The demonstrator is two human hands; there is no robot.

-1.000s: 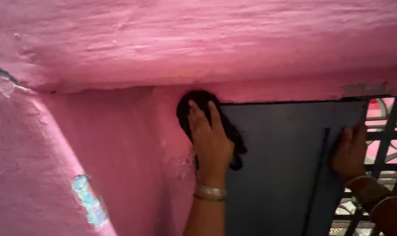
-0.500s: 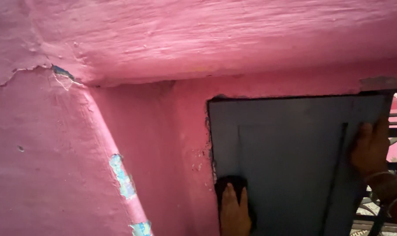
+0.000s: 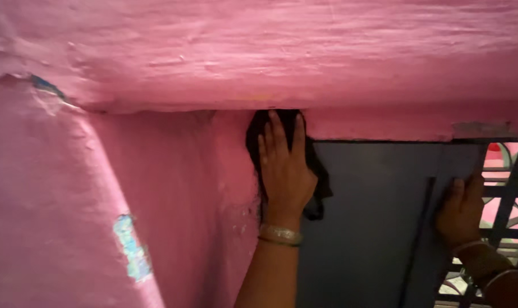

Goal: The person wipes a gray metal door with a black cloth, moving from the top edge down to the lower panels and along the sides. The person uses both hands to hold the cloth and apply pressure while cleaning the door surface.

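the left hand (image 3: 285, 174) lies flat with fingers spread straight up, pressing a dark, crumpled cloth rag (image 3: 315, 171) against the top left corner of a grey-blue panelled metal door (image 3: 367, 222); nothing is pinched, the palm simply pins the rag to the surface. the rag reaches up under the rough pink plastered overhang (image 3: 259, 51) at twelve o'clock of the hand and hangs out at four o'clock of the palm. two thin bangles (image 3: 279, 235) circle the wrist. at three o'clock, the right hand (image 3: 461, 208) curls its fingers around the door's free edge, holding it. beyond it stands a dark metal window grille (image 3: 507, 188). at nine o'clock, the pink painted wall (image 3: 70, 199) shows a chipped pale blue patch (image 3: 132, 246).
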